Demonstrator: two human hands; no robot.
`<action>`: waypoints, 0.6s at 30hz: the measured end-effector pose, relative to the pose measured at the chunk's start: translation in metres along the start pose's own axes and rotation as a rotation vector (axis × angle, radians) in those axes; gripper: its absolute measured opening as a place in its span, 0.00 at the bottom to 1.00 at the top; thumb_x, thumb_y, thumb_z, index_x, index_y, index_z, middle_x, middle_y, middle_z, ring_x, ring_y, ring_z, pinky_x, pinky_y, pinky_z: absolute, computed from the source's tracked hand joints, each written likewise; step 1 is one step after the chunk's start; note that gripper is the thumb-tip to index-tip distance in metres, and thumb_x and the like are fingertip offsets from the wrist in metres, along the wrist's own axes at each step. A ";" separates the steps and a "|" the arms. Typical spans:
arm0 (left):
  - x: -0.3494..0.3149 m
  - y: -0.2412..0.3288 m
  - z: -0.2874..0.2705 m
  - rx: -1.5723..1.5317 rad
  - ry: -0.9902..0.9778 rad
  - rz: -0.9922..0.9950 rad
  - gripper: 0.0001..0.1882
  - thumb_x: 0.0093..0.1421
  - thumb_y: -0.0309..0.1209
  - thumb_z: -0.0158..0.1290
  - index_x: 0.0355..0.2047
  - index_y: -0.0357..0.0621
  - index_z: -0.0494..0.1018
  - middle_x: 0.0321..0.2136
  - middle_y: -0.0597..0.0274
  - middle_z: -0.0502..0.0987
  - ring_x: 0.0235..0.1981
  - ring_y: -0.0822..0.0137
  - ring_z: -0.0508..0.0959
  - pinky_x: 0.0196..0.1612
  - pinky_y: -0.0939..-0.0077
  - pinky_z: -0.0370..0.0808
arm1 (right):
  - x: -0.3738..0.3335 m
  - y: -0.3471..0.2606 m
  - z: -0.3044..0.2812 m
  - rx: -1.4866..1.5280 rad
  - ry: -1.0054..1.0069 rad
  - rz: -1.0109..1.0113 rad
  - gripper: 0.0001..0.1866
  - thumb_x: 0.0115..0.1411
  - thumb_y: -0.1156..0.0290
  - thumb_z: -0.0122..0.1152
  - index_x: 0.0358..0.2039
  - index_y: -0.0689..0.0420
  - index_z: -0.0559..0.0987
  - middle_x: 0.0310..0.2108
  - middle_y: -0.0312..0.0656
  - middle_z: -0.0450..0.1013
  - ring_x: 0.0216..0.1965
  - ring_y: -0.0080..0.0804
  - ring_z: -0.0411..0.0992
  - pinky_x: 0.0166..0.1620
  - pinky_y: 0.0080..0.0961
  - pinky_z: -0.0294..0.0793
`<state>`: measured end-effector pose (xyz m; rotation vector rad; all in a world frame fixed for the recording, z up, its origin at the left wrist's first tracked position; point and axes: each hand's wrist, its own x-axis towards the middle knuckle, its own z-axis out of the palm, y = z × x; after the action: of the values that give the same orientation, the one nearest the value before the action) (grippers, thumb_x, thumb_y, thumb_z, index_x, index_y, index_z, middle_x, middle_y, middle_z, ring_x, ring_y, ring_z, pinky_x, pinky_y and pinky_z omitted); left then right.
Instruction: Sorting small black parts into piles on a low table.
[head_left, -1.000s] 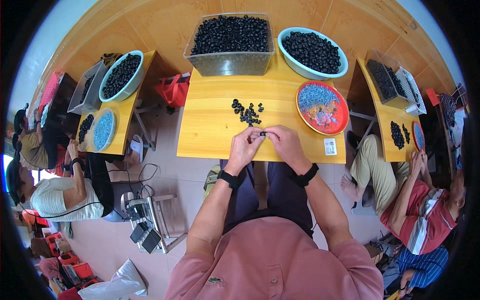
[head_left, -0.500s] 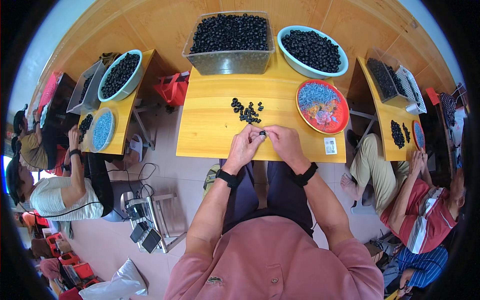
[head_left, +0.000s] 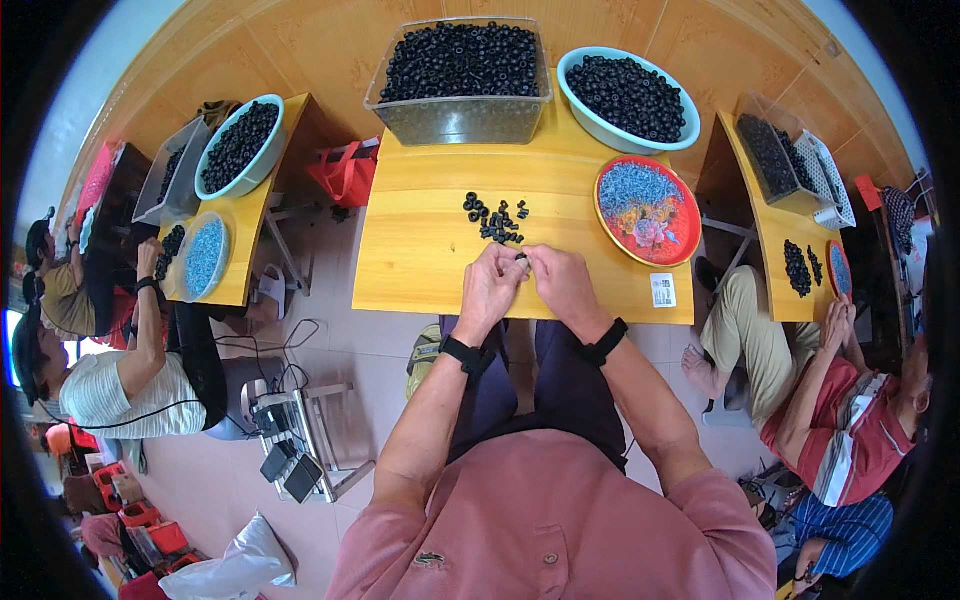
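Over the near edge of the yellow table (head_left: 420, 260), my left hand (head_left: 488, 288) pinches a small round black plastic piece (head_left: 522, 257) between thumb and fingers. My right hand (head_left: 558, 283) is closed at the same piece, its fingertips meeting the left ones; whether it holds something small is hidden. Just beyond my fingertips lies a loose group of small black pieces (head_left: 497, 222), some round, some narrower. To the right of it sits a round red tray (head_left: 672, 236) with a flower print, holding a heap of small blue-grey slender parts (head_left: 638, 187).
At the table's back stand a clear plastic bin (head_left: 460, 122) and a light-blue basin (head_left: 625, 128), both full of round black pieces. A white printed card (head_left: 664, 290) lies near the right edge. Co-workers sit at similar tables on both sides. A metal stool (head_left: 300, 440) stands at lower left.
Both hands stay together at the black piece, with slight shifts of the fingers; the black piece is now more covered. The view has shifted slightly.
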<state>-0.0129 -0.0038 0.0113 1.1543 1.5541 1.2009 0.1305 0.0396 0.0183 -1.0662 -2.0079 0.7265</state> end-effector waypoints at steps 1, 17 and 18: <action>0.000 0.000 0.000 0.000 0.000 0.000 0.07 0.66 0.26 0.57 0.37 0.33 0.73 0.27 0.59 0.82 0.29 0.74 0.81 0.33 0.79 0.76 | -0.002 0.001 0.001 -0.007 0.028 -0.021 0.09 0.63 0.72 0.58 0.38 0.62 0.83 0.28 0.56 0.78 0.31 0.55 0.79 0.34 0.44 0.77; -0.008 -0.004 0.000 0.126 -0.008 0.197 0.16 0.63 0.27 0.61 0.50 0.39 0.73 0.25 0.61 0.81 0.27 0.76 0.78 0.34 0.75 0.76 | -0.001 0.019 0.006 0.571 -0.022 0.254 0.08 0.61 0.80 0.61 0.41 0.64 0.77 0.31 0.39 0.80 0.32 0.18 0.77 0.34 0.19 0.74; -0.007 -0.003 0.001 0.141 -0.011 0.210 0.16 0.63 0.27 0.61 0.50 0.40 0.74 0.24 0.62 0.79 0.26 0.76 0.77 0.33 0.75 0.76 | -0.001 0.024 0.007 0.607 -0.025 0.273 0.06 0.60 0.80 0.62 0.38 0.63 0.77 0.29 0.36 0.78 0.31 0.17 0.74 0.33 0.18 0.72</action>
<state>-0.0105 -0.0109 0.0082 1.4433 1.5590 1.2319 0.1360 0.0499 -0.0043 -0.9605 -1.5101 1.3875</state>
